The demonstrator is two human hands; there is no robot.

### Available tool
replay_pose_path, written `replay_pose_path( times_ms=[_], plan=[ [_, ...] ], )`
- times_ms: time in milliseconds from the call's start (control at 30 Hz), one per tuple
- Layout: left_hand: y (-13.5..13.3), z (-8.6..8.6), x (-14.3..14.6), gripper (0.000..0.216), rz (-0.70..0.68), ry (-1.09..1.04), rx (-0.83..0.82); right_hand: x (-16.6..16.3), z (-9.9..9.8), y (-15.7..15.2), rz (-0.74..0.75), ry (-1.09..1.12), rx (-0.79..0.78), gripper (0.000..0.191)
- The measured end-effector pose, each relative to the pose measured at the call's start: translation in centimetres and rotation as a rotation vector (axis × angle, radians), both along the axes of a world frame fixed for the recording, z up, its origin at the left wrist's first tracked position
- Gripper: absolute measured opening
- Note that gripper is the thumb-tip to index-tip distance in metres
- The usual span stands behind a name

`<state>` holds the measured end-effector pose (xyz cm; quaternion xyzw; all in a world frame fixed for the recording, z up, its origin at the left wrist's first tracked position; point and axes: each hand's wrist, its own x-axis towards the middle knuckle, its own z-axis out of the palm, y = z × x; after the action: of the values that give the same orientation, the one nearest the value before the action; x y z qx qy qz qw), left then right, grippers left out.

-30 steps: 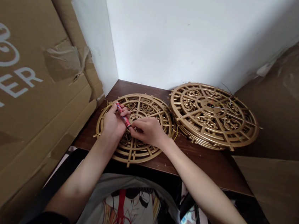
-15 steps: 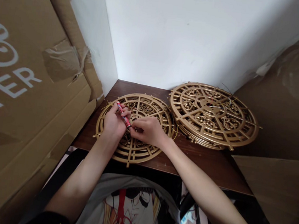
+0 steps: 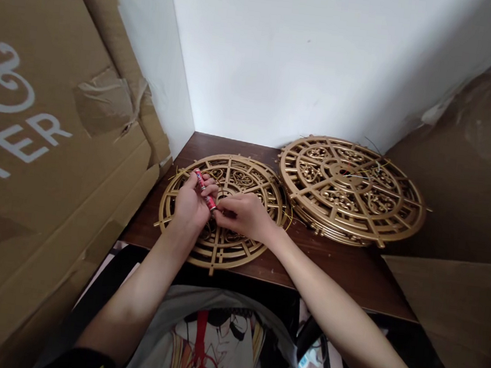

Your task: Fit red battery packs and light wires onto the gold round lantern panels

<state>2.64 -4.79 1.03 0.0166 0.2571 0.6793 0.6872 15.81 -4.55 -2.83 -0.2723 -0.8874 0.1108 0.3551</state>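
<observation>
Red cylindrical batteries (image 3: 210, 203), which look like AA cells lined up end to end, lie across the palm of my left hand (image 3: 191, 204). Its fingers curl over them, covering the middle of the line. At the lower end of the batteries, the fingers of my right hand (image 3: 242, 216) are pinched together. What they hold, if anything, is too small to make out. Below both hands lies a round gold openwork panel (image 3: 214, 257) with rings, spokes and scrollwork. Thin yellow wires (image 3: 288, 216) stick out near its right edge.
A stack of similar gold round panels (image 3: 354, 189) stands to the right, with loose thin wires on top. Everything rests on a dark brown tabletop (image 3: 328, 269) against a white wall (image 3: 305, 67). Cardboard boxes (image 3: 52, 187) flank the left, and more cardboard (image 3: 468, 190) the right.
The batteries have shifted slightly in my left hand, whose fingers now cover more of their middle. My right hand stays pinched at their lower end, nearly unmoved.
</observation>
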Motion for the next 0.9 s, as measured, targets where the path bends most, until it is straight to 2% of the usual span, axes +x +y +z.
replay_pose_path(
  times_ms=[533, 900],
  plan=[
    [0.51, -0.14, -0.59, 0.029, 0.001, -0.095, -0.011, 0.14, 0.20, 0.12, 0.047, 0.024, -0.024, 0.028],
    [0.16, -0.11, -0.38, 0.030, 0.020, -0.009, 0.008, 0.15, 0.02, 0.11, 0.036, 0.012, 0.018, 0.031]
  ],
)
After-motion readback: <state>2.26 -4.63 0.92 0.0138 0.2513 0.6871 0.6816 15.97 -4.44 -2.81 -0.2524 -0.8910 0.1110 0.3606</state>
